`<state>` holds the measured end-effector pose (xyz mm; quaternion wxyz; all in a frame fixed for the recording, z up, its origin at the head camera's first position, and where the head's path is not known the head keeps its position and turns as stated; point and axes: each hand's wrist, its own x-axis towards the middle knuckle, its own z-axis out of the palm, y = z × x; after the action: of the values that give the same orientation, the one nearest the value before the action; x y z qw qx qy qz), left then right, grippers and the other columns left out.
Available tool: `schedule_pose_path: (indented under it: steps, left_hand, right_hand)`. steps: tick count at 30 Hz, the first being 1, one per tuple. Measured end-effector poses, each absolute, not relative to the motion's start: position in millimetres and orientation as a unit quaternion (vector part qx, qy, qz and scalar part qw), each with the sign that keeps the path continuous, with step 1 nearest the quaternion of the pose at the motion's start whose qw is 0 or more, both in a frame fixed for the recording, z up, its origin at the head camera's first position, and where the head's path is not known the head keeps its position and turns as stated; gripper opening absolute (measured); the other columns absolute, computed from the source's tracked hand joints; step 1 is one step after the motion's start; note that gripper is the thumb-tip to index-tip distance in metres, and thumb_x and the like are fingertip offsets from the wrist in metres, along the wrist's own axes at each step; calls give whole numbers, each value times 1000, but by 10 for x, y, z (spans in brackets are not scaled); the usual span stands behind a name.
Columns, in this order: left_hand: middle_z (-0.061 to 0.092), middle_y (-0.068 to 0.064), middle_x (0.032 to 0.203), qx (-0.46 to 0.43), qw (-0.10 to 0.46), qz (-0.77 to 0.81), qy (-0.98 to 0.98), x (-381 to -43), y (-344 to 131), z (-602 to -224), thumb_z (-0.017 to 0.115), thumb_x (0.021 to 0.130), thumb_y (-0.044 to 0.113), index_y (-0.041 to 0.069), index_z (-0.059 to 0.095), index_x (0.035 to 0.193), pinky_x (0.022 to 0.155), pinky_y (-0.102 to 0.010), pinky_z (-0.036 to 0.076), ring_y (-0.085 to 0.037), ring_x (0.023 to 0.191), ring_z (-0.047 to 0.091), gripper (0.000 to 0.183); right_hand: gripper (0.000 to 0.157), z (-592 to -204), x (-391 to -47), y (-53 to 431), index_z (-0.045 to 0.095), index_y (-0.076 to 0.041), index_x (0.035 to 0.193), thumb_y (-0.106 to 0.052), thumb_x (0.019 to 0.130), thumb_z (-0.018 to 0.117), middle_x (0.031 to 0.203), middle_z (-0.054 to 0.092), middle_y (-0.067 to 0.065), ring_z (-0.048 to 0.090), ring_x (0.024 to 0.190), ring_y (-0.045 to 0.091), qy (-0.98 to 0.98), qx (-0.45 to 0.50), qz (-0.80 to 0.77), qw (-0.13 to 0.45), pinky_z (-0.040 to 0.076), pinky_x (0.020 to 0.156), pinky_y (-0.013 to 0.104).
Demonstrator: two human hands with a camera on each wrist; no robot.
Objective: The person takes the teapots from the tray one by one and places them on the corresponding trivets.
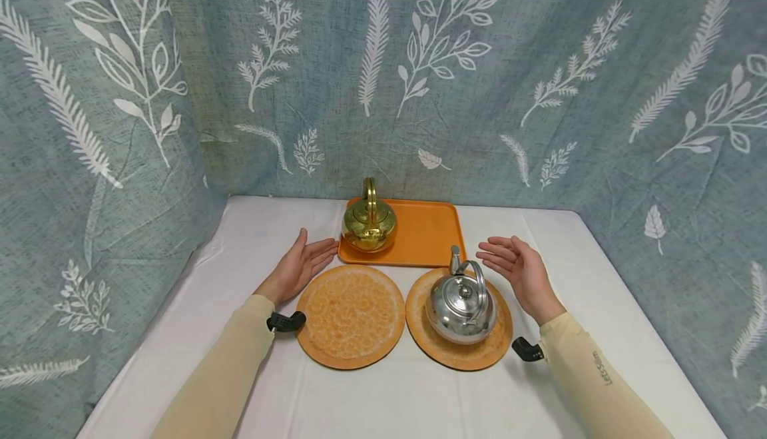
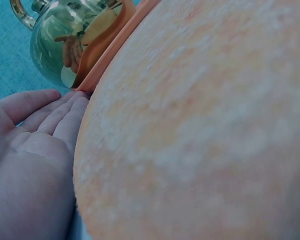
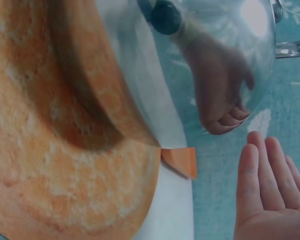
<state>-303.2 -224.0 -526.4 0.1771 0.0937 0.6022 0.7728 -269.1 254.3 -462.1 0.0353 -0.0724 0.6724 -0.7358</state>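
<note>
A gold teapot [image 1: 369,229] with an upright handle stands on the left part of an orange tray [image 1: 422,232]. On the right round mat [image 1: 422,319], which looks like a flatbread, sits a silver kettle [image 1: 460,316] with its spout toward the tray. My left hand [image 1: 302,269] lies beside the left round mat [image 1: 350,319], palm turned inward, fingers straight, fingertips close to the tray's left edge. To the right of the silver kettle my right hand [image 1: 520,272] is held with fingers extended, apart from it. Neither hand holds anything.
A white cloth [image 1: 359,406] covers the table. Blue-green curtains [image 1: 335,72] with white leaf prints hang behind the table and on both sides. Black wrist cameras [image 1: 286,322] sit at both sleeves, near the outer sides of the mats.
</note>
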Motion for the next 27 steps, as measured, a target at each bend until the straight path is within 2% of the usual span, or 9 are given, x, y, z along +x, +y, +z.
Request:
schedule_pose_path:
  steps: [9, 15, 21, 27]
  left_hand:
    - [13, -26, 177, 94, 176, 773, 603, -3047, -2225, -5269, 19, 111, 73, -10, 12, 169, 133, -41, 19, -36, 165, 14, 102]
    - [11, -28, 177, 101, 173, 770, 605, -3047, -2234, -5272, 18, 110, 74, -11, 11, 169, 134, -42, 18, -37, 165, 12, 103]
    - [12, -27, 177, 95, 174, 772, 604, -3051, -2220, -5271, 20, 110, 74, -11, 11, 169, 133, -41, 19, -37, 165, 13, 104]
    - [13, -26, 177, 91, 174, 773, 603, -3060, -2211, -5261, 20, 109, 75, -10, 12, 169, 133, -41, 20, -36, 164, 15, 104]
  right_hand:
    - [72, -4696, -2789, 2575, 44, 11, 156, -49, 120, 29, 157, 48, 34, 64, 136, 31, 677, -85, -730, 43, 50, 118, 41]
    - [74, -4731, -2846, 2579, 39, 9, 161, -51, 119, 29, 161, 46, 31, 54, 145, 36, 677, -97, -727, 51, 46, 122, 41]
    - [77, -4776, -2897, 2585, 32, 7, 166, -54, 119, 26, 167, 35, 33, 42, 153, 41, 671, -96, -731, 76, 39, 127, 43]
    - [78, -4814, -2956, 2594, 29, 5, 168, -55, 119, 26, 169, 32, 31, 39, 155, 42, 667, -92, -734, 89, 34, 129, 46]
